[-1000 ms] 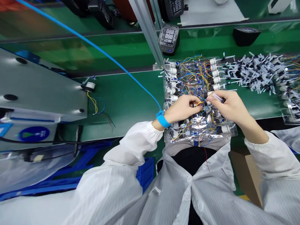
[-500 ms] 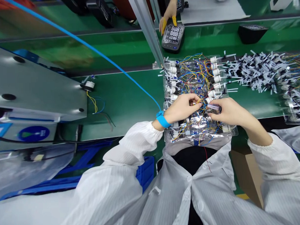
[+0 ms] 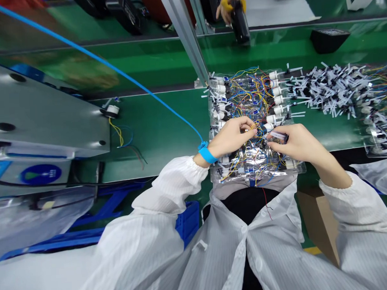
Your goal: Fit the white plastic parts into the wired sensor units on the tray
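Over a clear plastic tray (image 3: 256, 163) of wired parts, both my hands work close together. My left hand (image 3: 234, 136), with a blue wrist strap (image 3: 207, 154), pinches thin yellow wires (image 3: 254, 127) between thumb and fingers. Facing it, my right hand (image 3: 296, 143) grips a small black part with a white tube (image 3: 277, 135) on it; my fingers partly hide its shape. White cylindrical parts (image 3: 278, 100) with yellow, blue and red wires lie in rows along the tray.
A pile of small black parts with white tubes (image 3: 334, 89) lies right of the tray, before another filled tray (image 3: 382, 132). Beyond the metal post (image 3: 190, 43), a co-worker's hand (image 3: 228, 8) holds a dark device (image 3: 240, 27). A grey metal box (image 3: 49, 112) stands left.
My right hand has shifted slightly, showing more of the black part and tube. My left hand stays by the wires. The co-worker's hand has raised the display device and turned it on edge.
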The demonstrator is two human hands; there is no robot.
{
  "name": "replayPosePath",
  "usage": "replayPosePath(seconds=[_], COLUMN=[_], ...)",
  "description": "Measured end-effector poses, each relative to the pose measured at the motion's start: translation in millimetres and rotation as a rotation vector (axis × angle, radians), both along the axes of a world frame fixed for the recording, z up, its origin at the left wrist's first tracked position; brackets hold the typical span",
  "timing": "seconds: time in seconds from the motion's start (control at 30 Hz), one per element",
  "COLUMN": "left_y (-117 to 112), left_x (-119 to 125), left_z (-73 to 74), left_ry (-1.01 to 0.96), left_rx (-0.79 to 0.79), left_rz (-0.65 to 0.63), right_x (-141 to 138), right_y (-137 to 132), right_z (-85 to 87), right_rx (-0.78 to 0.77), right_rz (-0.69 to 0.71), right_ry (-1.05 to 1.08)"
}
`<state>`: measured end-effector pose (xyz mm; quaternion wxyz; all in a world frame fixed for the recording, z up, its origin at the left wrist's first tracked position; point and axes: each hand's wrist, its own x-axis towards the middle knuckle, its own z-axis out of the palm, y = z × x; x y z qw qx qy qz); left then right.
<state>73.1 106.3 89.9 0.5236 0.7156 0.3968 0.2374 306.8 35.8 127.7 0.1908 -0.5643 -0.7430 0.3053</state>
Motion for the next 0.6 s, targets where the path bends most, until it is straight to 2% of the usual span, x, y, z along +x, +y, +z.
replayPosePath(seconds=[0.33,0.6], left_y=[-1,-1], left_x=[1,-1], left_z=[2.6,2.8], left_ry=[-0.034,-0.055], left_rx=[-0.039,-0.046], left_rz=[-0.018,-0.043], right_x=[-7,-10], right_y=[5,11], right_z=[-6.2,-15.7], right_rx=[-0.105,-0.035], right_rz=[0.039,-0.023], right_ry=[0.074,0.063])
